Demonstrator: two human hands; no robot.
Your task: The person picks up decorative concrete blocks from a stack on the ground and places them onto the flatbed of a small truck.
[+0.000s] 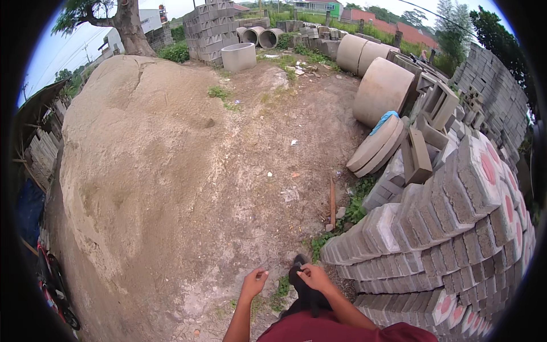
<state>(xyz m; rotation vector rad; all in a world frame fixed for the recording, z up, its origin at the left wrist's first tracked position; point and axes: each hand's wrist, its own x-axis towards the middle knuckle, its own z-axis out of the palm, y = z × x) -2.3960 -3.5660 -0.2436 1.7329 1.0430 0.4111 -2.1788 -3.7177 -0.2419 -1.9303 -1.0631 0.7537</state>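
My left hand (254, 282) is raised in front of my body at the lower middle, its fingers curled in toward the thumb. Level with it, my right hand (314, 277) is bent inward over my dark trousers (307, 299), with thumb and fingertips drawn together. A gap separates the two hands. Whatever either may hold is too small or hidden to make out. Below both hands lies bare, pale ground (250, 222). Closest to my right hand is a stack of grey paving blocks (393, 228), some with red-painted faces; neither hand touches it.
A large sand heap (131, 154) fills the left. Along the right stand round concrete slabs (379, 145), concrete pipes (384, 91) and grey blocks (493, 85). A narrow plank (333, 202) lies near the paving stack. Far back are a concrete ring (239, 57) and stacked blocks (211, 31); a motorcycle (54, 282) stands lower left.
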